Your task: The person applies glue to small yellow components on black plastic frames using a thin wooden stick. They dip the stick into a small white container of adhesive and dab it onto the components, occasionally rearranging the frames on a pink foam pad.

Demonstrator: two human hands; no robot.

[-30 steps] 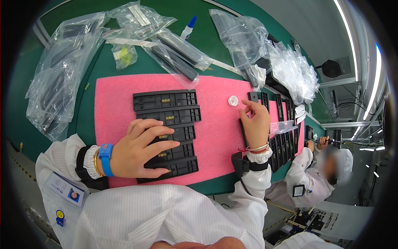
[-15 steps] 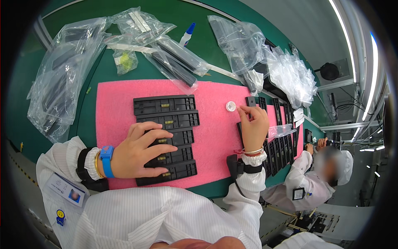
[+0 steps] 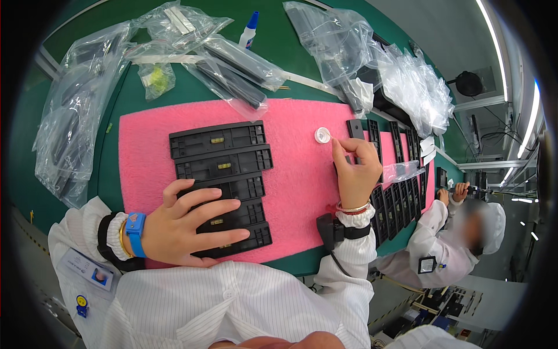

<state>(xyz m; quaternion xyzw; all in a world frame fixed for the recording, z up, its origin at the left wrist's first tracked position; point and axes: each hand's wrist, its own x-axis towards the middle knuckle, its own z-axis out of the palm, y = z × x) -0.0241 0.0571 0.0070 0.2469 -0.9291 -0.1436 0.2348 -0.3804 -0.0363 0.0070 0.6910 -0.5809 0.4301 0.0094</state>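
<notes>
Several black plastic bars [image 3: 218,139] lie stacked edge to edge on the pink foam mat [image 3: 296,209], each with a small yellow-green vial [image 3: 217,140] in its middle. My left hand [image 3: 168,230] rests over the nearer bars, fingers spread, covering parts of them. To the right, my right hand [image 3: 357,174] has thumb and index finger pinched at the rim of a small round clear dish [image 3: 322,135]. What the pinch holds, if anything, is too small to tell.
More black bars [image 3: 401,198] stand in rows at the right, with a clear plastic bag [image 3: 401,171] across them. Bagged parts [image 3: 81,116], a blue-capped bottle [image 3: 249,30] and crumpled clear bags [image 3: 412,93] line the far side. A co-worker [image 3: 442,244] sits at the right.
The view has shifted a little. My left hand has moved slightly nearer to me over the bars, with its fingers spread wider. My right hand stays pinched beside the dish.
</notes>
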